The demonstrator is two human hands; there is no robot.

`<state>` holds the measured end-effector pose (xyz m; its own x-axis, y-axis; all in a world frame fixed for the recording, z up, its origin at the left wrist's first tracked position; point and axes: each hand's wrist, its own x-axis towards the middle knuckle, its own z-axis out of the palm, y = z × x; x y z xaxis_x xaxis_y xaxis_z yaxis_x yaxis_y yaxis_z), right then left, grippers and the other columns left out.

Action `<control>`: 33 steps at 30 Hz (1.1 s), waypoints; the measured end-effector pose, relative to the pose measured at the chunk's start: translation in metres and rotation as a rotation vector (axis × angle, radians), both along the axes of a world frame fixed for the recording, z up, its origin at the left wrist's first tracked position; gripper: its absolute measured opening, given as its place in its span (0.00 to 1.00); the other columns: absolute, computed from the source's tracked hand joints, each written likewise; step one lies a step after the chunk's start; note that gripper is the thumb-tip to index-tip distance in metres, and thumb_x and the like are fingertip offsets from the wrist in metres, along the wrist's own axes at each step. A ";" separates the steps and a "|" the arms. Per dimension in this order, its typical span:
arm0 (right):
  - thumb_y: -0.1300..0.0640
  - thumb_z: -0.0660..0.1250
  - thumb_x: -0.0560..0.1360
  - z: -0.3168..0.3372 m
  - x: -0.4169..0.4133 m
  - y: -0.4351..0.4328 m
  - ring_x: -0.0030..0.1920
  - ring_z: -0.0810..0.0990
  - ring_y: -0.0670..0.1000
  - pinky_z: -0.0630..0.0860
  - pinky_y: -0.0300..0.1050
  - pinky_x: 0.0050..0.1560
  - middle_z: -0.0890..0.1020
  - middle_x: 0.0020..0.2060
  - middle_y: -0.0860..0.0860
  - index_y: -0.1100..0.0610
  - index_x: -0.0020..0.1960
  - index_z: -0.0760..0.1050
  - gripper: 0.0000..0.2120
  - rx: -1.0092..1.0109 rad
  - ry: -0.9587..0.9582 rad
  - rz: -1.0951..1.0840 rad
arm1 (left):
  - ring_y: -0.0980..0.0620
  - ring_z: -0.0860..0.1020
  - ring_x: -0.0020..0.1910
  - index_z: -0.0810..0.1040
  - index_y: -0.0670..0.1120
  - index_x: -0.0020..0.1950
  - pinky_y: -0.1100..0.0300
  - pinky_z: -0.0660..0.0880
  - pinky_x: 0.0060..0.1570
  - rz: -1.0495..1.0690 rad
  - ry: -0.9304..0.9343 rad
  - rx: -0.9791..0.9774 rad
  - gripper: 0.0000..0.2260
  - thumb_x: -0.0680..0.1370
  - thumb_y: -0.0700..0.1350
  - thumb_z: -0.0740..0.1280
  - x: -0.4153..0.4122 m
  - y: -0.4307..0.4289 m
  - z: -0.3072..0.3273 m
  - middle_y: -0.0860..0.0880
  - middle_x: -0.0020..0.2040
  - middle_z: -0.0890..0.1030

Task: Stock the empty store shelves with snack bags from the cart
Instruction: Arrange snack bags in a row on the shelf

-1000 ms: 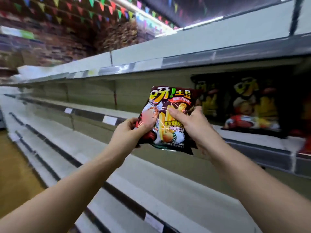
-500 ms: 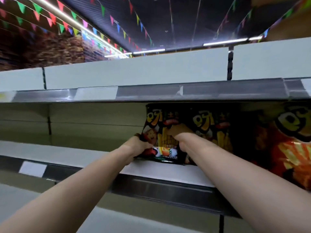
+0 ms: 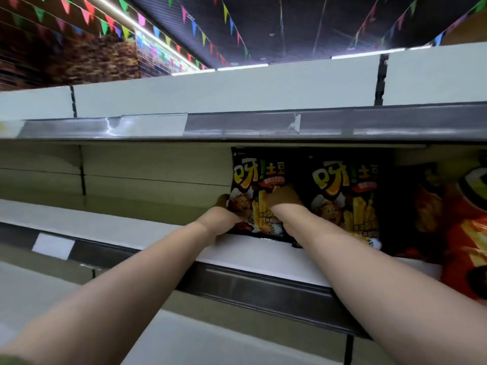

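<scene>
Since a second ago the black snack bag (image 3: 250, 175) has gone from mid-air onto the shelf (image 3: 131, 227), where it stands upright just left of a matching second black bag (image 3: 342, 185), their edges touching or nearly so. Left grip (image 3: 224, 219) clasps the lower left edge, fingers curled round it. Right grip (image 3: 283, 200) lies against the bag's front, near the second black bag; whether it pinches or only presses cannot be told. Right of the second black bag stands an orange bag (image 3: 469, 233).

Black snack bag (image 3: 247, 180): upright on shelf (image 3: 158, 230), yellow lettering, fries pictured.
2nd black bag (image 3: 347, 196): upright, just beside its right.
</scene>
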<state>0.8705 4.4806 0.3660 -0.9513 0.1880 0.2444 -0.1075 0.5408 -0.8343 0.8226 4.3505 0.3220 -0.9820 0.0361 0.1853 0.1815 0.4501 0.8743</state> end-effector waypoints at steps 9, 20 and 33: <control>0.59 0.61 0.76 -0.005 0.065 -0.054 0.65 0.68 0.58 0.63 0.42 0.60 0.67 0.66 0.60 0.62 0.67 0.62 0.21 0.128 0.410 0.203 | 0.45 0.74 0.61 0.67 0.41 0.67 0.52 0.71 0.61 0.347 0.230 0.060 0.24 0.73 0.43 0.69 0.094 -0.027 0.004 0.43 0.63 0.75; 0.63 0.61 0.75 -0.089 0.161 -0.195 0.58 0.71 0.50 0.68 0.40 0.58 0.71 0.59 0.53 0.59 0.65 0.63 0.19 -0.278 0.282 0.904 | 0.53 0.76 0.52 0.71 0.43 0.61 0.57 0.73 0.54 0.828 0.143 0.143 0.20 0.72 0.43 0.71 0.273 -0.140 -0.084 0.47 0.55 0.76; 0.60 0.62 0.77 -0.209 0.225 -0.368 0.55 0.73 0.51 0.68 0.41 0.50 0.72 0.58 0.54 0.60 0.65 0.64 0.18 -0.098 -0.176 1.199 | 0.50 0.75 0.53 0.70 0.45 0.58 0.56 0.72 0.54 1.232 -0.130 0.167 0.15 0.73 0.40 0.70 0.403 -0.270 -0.174 0.47 0.53 0.75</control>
